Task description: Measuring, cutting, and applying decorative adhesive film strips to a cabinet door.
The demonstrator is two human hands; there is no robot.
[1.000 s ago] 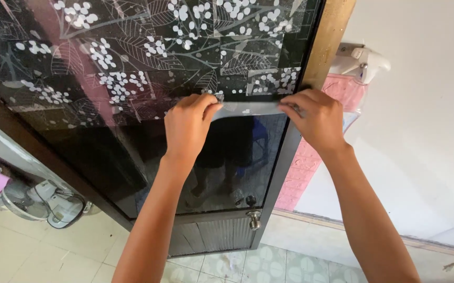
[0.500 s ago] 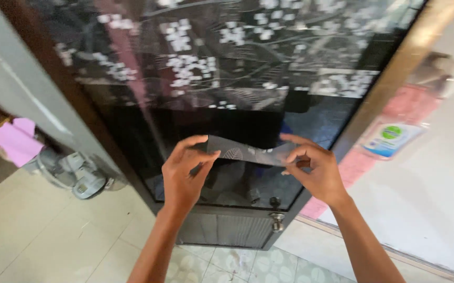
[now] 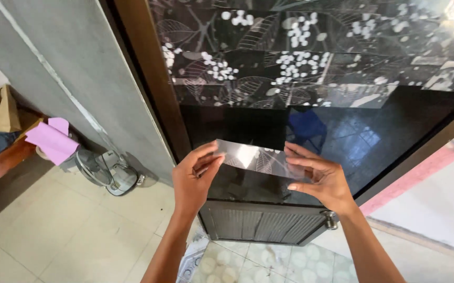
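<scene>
The thin, glossy strip of leaf-patterned window film point(image 3: 253, 159) hangs between the two hands, in front of the dark glass door panel point(image 3: 342, 141), below the part already covered in pattern. The left hand point(image 3: 194, 178) pinches its left end between thumb and fingers; the right hand point(image 3: 318, 175) has the right end under its spread fingers, thumb below. It looks very light and limp, bowing a little across the span and catching glare, so I'd judge it slippery, easy to crease and best held at its ends or corners, kept taut.

Just below the hands is the door's grey louvred bottom panel point(image 3: 263, 225), with a small metal latch point(image 3: 331, 220) by the right wrist. On the pale tiled floor point(image 3: 54, 236) to the left lies a small electric fan point(image 3: 106, 170), with a pink cloth point(image 3: 54, 139) near it. Farther up, the black film with white blossom and leaf print point(image 3: 300, 57) covers the upper glass, set in a brown wooden frame point(image 3: 143, 68) beside a grey wall point(image 3: 64, 57).
</scene>
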